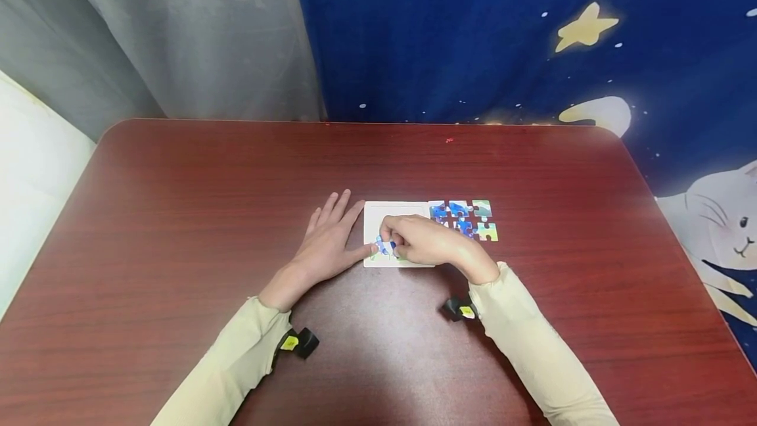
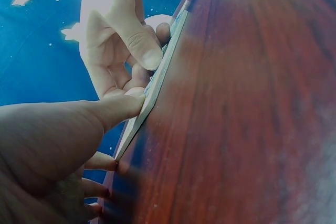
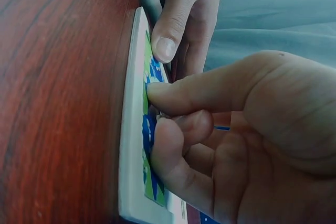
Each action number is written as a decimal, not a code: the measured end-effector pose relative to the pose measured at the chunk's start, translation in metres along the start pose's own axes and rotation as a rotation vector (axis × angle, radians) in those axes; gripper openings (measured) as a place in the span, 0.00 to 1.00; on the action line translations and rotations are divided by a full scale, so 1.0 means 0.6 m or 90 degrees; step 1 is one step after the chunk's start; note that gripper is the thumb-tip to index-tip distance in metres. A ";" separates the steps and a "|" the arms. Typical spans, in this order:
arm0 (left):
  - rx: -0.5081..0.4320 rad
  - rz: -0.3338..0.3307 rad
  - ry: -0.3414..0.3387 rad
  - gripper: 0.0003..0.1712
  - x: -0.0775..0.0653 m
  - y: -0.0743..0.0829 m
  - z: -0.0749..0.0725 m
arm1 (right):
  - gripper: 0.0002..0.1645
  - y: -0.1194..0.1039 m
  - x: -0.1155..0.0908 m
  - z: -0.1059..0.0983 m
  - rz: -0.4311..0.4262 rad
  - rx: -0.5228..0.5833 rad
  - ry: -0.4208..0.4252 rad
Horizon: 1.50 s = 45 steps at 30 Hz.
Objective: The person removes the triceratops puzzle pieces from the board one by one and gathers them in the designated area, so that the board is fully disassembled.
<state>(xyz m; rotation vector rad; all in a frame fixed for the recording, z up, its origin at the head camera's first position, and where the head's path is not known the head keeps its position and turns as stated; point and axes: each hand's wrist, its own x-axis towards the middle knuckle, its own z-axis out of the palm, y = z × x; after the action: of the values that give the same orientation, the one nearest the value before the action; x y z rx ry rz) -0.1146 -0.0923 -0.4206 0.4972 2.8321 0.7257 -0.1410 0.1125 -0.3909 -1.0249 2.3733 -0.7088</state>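
A white puzzle board (image 1: 372, 217) lies flat on the table, with blue and green jigsaw pieces (image 1: 381, 246) along its near side. My left hand (image 1: 328, 238) rests at the board's left edge, fingers spread and thumb on the rim. From above, my right hand (image 1: 422, 239) reaches over the board with curled fingers and pinches a puzzle piece against it, mostly hidden by the fingers. In the right wrist view, the right thumb and fingertips meet the row of blue and green pieces (image 3: 148, 132). The left thumb (image 3: 167, 45) presses near the row's far end.
Several loose jigsaw pieces (image 1: 481, 208) lie in two rows just right of the board, partly behind my right hand. A tiny red scrap (image 1: 449, 141) sits near the back edge of the brown table (image 1: 236, 163). Grey and blue curtains (image 1: 426, 38) hang behind it.
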 end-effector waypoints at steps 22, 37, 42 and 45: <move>-0.001 0.002 0.005 0.47 -0.001 0.001 -0.001 | 0.11 -0.001 0.000 0.000 0.006 -0.001 0.002; -0.001 0.000 0.008 0.43 0.000 0.001 -0.001 | 0.24 -0.006 0.003 0.006 0.047 -0.040 0.015; -0.014 0.004 0.014 0.35 -0.002 0.001 0.000 | 0.24 -0.008 0.002 0.007 0.055 -0.034 0.019; -0.003 0.009 0.015 0.33 -0.003 0.001 0.000 | 0.23 -0.010 0.001 0.009 0.057 -0.038 0.026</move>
<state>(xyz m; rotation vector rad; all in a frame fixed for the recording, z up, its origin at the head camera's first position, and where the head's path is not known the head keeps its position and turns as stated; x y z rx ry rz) -0.1129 -0.0927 -0.4202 0.5108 2.8512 0.7463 -0.1353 0.1072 -0.3914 -0.9299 2.4713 -0.6360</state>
